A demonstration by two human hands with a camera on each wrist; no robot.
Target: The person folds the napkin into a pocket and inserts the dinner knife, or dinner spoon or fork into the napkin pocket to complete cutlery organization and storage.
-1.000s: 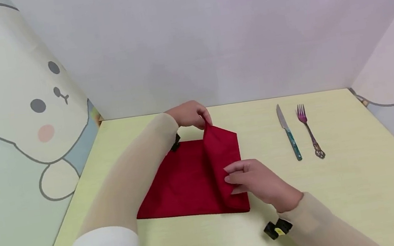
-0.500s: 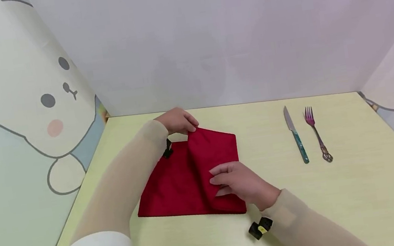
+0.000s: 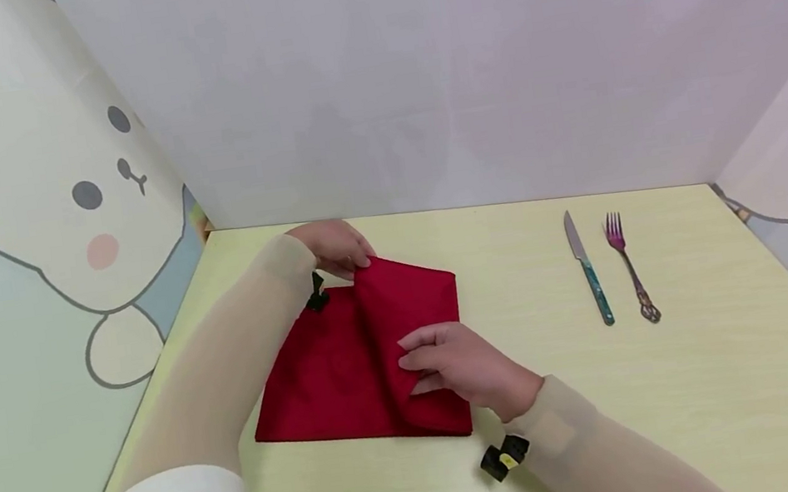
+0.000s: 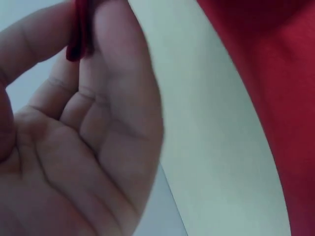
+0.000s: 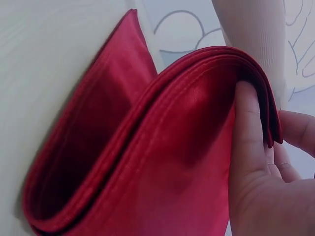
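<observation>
A red satin napkin (image 3: 312, 392) lies on the table, its right part folded up and over toward the left as a raised flap (image 3: 413, 302). At the flap's far corner, my left hand (image 3: 333, 246) pinches the cloth; the left wrist view shows the red hem (image 4: 78, 32) between thumb and fingers. My right hand (image 3: 467, 366) holds the flap's nearer edge. Seen from the right wrist, that hand (image 5: 270, 182) has its thumb on one side of the layered, curving edge (image 5: 206, 61) and its fingers on the other.
To the right of the napkin, a table knife (image 3: 589, 269) with a teal handle lies beside a fork (image 3: 631, 267) with an ornate handle. The pale table (image 3: 729, 367) ends at a plain back wall (image 3: 416, 83). Side panels carry cartoon bears.
Both hands have moved left, carrying the napkin's flap further across toward the left. The whole napkin has also slid slightly left. Knife and fork stay where they lay; the head view shifted a little.
</observation>
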